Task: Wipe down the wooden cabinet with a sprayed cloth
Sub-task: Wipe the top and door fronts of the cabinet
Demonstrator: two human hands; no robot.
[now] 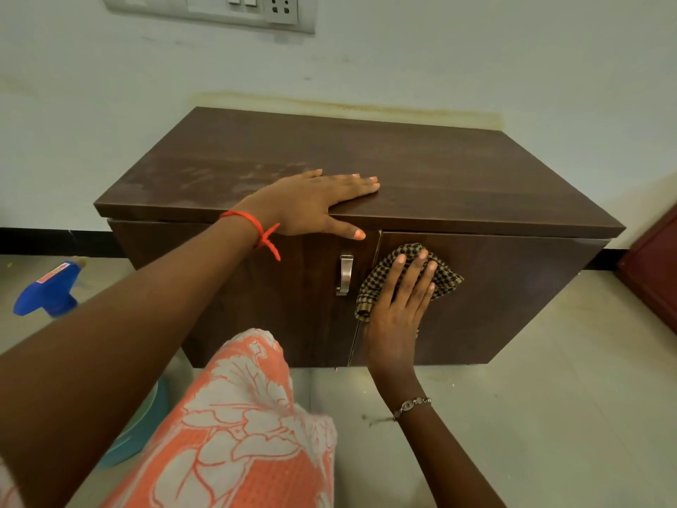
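**Head view: cloth pressed to the cabinet door**

Head camera looks down, and nearest the lens, bottom centre, is a knee in orange-and-white floral fabric [252,427] over pale floor tiles [549,416]. Right hand [399,309], fingers spread flat, pins the checked cloth [445,276] against the right door of the wooden cabinet [476,295], just beside the metal handle [344,275] at frame centre. Left hand [311,203] lies open, palm down on the cabinet's front edge, thumb hooked over the lip, gripping nothing. That dark top shows dull streaks toward its left half. Mid-left of frame, a blue spray bottle [49,289] sits on the floor. Behind, a white wall [476,60] with a yellowish stain along the cabinet's back edge, and a switch panel [208,9] upper left.
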